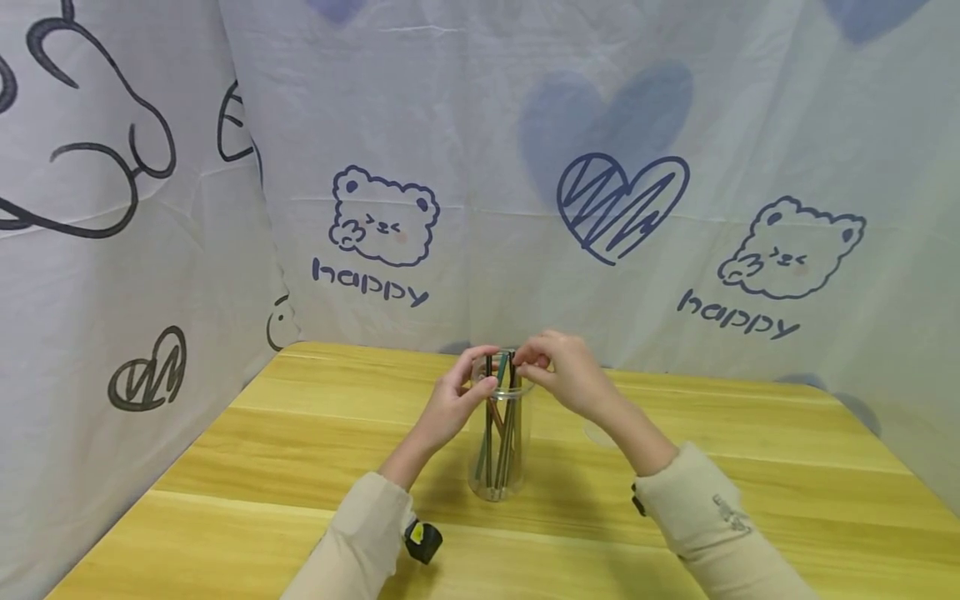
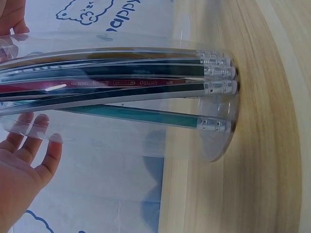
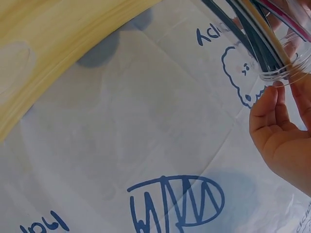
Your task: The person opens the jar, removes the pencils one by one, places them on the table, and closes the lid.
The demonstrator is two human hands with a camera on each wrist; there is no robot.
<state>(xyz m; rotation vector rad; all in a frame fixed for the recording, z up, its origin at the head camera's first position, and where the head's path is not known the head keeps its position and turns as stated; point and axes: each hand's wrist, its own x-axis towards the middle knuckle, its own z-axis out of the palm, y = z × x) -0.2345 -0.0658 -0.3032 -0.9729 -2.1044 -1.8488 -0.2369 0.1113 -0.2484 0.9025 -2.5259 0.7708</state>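
A tall clear plastic jar (image 1: 517,467) stands upright on the table with several pencils (image 1: 501,433) inside. In the left wrist view, a teal pencil (image 2: 150,115) and a red pencil (image 2: 104,83) lean among dark ones, their ferrule ends at the jar's bottom. My left hand (image 1: 450,404) grips the jar near its neck, fingers and thumb on opposite sides. At the mouth, my right hand (image 1: 570,375) has its fingertips curled at the rim and pinches the top of a dark pencil (image 1: 513,371); the right wrist view shows a dark tip between the fingers.
A clear round lid (image 1: 597,434) lies flat on the wooden table (image 1: 300,467), right of the jar. Behind the table's back edge hangs a white cloth (image 1: 495,275) with printed bears and hearts. Another cloth side (image 1: 210,275) stands at the left.
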